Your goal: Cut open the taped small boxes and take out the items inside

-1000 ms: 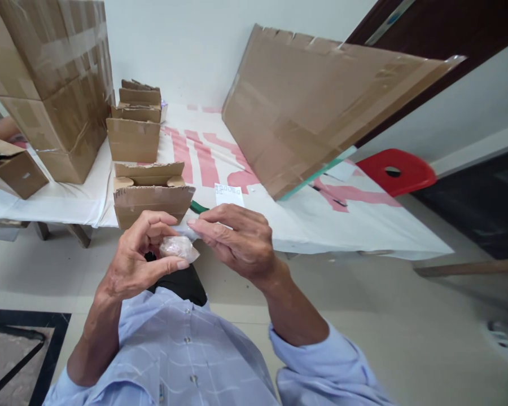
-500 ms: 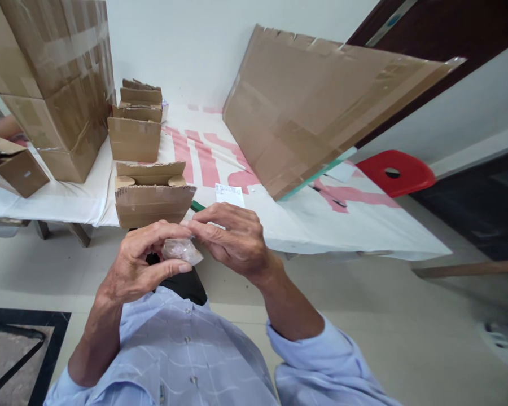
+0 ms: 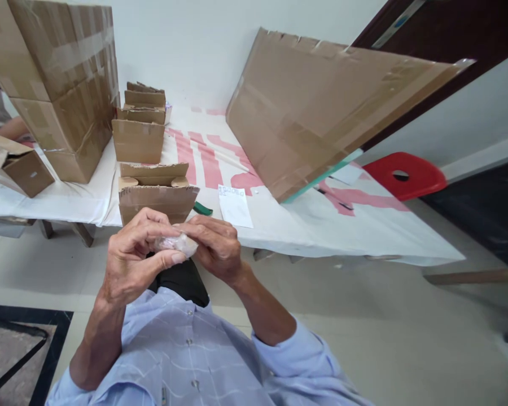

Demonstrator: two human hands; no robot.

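Both hands meet in front of my chest, just below the table edge. My left hand (image 3: 138,256) pinches a small clear plastic bag (image 3: 175,243) with something pinkish inside, thumb under it and fingers curled over. My right hand (image 3: 214,245) grips the same bag from the right, its fingers pressed together on it. An open small cardboard box (image 3: 156,194) sits on the table edge right behind my hands. A white paper slip (image 3: 236,206) lies to its right, with a green object (image 3: 203,208) between them.
The table (image 3: 322,231) carries a white sheet with pink letters, more small boxes (image 3: 139,132) in a row, large taped cartons (image 3: 63,84) at left and a big cardboard sheet (image 3: 322,107) leaning on the wall. A red stool (image 3: 402,177) stands right. Another person's arm (image 3: 4,124) shows far left.
My hands have drawn closer together and slightly left, the right fingers closing further over the bag. The view has shifted a little, uncovering the paper slip.
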